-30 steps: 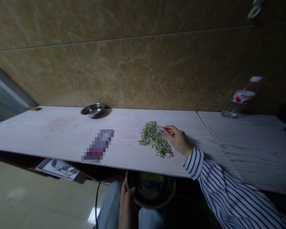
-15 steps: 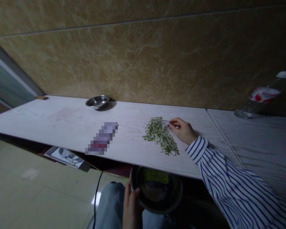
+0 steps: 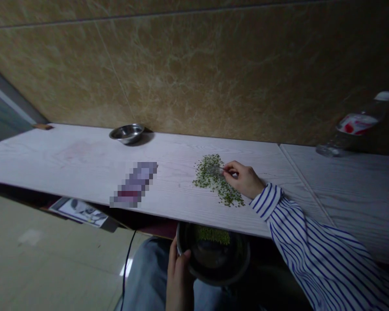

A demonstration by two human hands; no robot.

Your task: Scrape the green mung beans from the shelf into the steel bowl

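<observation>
Green grains [image 3: 205,178]; blue-striped white sleeve [image 3: 307,242]; brown marbled wall [image 3: 181,77]

An indoor room, lived-in and homely, though whether a home or a small shop's back room cannot be told. Marble-patterned tiles [image 3: 181,77] clad the wall behind a white wood-grain tabletop [image 3: 178,205]. A steel bowl [image 3: 127,139] sits at its back edge, a plastic drinks bottle [image 3: 358,124] near the back edge farther right. Below the front edge lies pale, glossy tiled floor [image 3: 61,268].
</observation>
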